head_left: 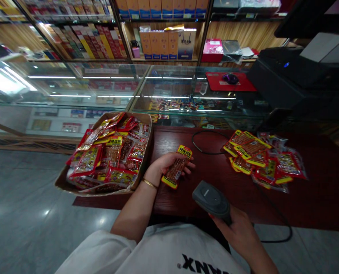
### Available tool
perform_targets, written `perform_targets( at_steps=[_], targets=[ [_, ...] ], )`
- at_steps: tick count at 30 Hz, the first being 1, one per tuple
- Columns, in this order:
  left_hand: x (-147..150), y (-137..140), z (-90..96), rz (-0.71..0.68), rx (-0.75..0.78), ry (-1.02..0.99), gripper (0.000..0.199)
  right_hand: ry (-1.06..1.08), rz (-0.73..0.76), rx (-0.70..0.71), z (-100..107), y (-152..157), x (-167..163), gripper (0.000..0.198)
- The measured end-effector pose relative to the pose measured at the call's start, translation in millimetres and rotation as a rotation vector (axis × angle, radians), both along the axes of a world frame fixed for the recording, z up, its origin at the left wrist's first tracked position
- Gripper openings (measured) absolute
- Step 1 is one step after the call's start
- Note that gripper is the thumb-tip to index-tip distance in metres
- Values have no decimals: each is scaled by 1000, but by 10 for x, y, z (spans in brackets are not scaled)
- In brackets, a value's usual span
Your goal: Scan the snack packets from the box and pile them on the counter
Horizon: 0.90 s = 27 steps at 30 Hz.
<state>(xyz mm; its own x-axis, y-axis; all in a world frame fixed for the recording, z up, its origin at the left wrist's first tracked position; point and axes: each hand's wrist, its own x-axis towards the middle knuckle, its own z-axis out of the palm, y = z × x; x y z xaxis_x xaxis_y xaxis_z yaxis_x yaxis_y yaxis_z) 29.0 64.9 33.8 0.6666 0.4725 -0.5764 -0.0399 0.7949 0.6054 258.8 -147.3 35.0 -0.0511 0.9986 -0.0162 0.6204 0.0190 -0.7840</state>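
In my left hand (165, 161) lies a flat snack packet (176, 167) with yellow ends and a clear middle showing brown strips; my thumb presses on it from above. My right hand (238, 228) is wrapped round the handle of a dark grey barcode scanner (211, 198), whose head points up and left toward the packet. Left of my left hand, a cardboard box (147, 152) is filled with similar red and yellow snack packets (112, 148). A loose pile of snack packets (252, 150) spreads over the table's right part.
The dark red wooden table (169, 205) carries all this. A black cable (196, 146) loops across it. Behind stands a glass display counter (106, 85) with a red mouse pad (215, 82) and mouse (230, 78). Dark checkout equipment (295, 76) rises at the right.
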Motion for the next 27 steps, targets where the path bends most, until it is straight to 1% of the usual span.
perform_targets(
  at_steps=[2, 3, 4, 5, 8, 9, 10, 11, 12, 15, 16, 18, 19, 20, 21, 22, 23, 24, 25, 27],
  targets=[
    [13, 45, -30, 4, -55, -37, 30, -2, -21, 17, 10, -1, -15, 33],
    [23, 60, -44, 51, -68, -55, 28, 0, -41, 27, 19, -5, -21, 32],
    [38, 70, -57, 128, -78, -72, 27, 8, -65, 39, 29, -11, -25, 32],
    [61, 77, -70, 233, -86, -88, 26, 21, -90, 52, 40, -18, -25, 30],
    [220, 85, -91, 603, -117, -107, 19, 59, -161, 103, 62, -48, 11, 26],
    [316, 85, -85, 689, -133, -105, 16, 65, -189, 125, 60, -64, 35, 26],
    [441, 86, -66, 730, -152, -104, 15, 68, -221, 144, 52, -83, 62, 25],
    [594, 91, -34, 731, -172, -109, 14, 68, -258, 160, 40, -106, 91, 26],
    [774, 102, 12, 697, -187, -125, 15, 70, -298, 172, 24, -131, 119, 27],
    [1412, 187, 210, 467, -170, -219, 18, 86, -408, 188, -25, -215, 178, 33],
    [1622, 225, 280, 371, -130, -238, 17, 88, -446, 191, -36, -242, 187, 35],
    [1957, 279, 394, 213, -19, -195, 12, 89, -508, 185, -50, -295, 201, 40],
    [2059, 284, 430, 178, 32, -147, 9, 90, -526, 173, -58, -323, 210, 43],
    [2103, 268, 449, 182, 69, -93, 7, 94, -525, 149, -70, -351, 224, 46],
    [2086, 232, 455, 220, 104, -37, 8, 98, -510, 117, -89, -380, 244, 48],
    [2007, 177, 451, 275, 152, 7, 14, 99, -492, 82, -118, -407, 271, 50],
    [1867, 106, 445, 330, 229, 38, 20, 97, -462, 44, -159, -428, 304, 51],
    [1672, 22, 444, 371, 346, 64, 26, 73, -462, 11, -211, -440, 339, 52],
    [1428, -71, 457, 400, 500, 86, 30, 44, -479, -6, -272, -441, 372, 52],
    [829, -266, 542, 422, 870, 154, 31, -41, -457, -16, -401, -411, 416, 55]
  ],
)
